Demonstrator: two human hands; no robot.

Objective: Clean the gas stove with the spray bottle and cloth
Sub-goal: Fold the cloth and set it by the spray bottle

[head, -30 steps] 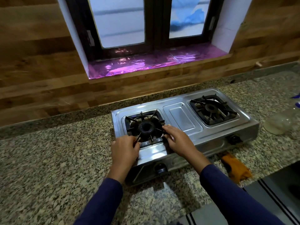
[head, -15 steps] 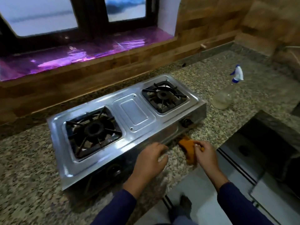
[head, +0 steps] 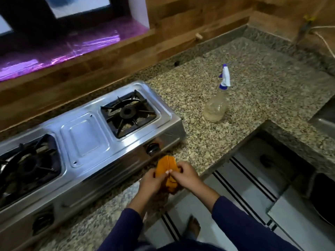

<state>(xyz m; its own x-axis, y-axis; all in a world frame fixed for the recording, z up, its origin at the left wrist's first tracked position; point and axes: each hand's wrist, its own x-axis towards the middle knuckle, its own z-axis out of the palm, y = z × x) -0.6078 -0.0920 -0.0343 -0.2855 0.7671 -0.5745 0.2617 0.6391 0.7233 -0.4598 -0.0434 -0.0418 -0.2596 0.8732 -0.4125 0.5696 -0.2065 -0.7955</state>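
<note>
Cloth (head: pixel 166 171) — orange, soft and limp, likely light — sits at the counter edge, 5 o'clock of the stove (head: pixel 87 142). Left hand (head: pixel 150 182) and right hand (head: pixel 186 176) both pinch its folds. Spray bottle (head: pixel 216 105) stands untouched at 3 o'clock — probably rigid plastic, best gripped at the neck.

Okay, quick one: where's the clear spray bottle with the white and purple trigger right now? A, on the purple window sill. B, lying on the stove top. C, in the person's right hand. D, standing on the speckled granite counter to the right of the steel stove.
D: the clear spray bottle with the white and purple trigger stands upright on the speckled granite counter, right of the two-burner steel stove, untouched.
</note>
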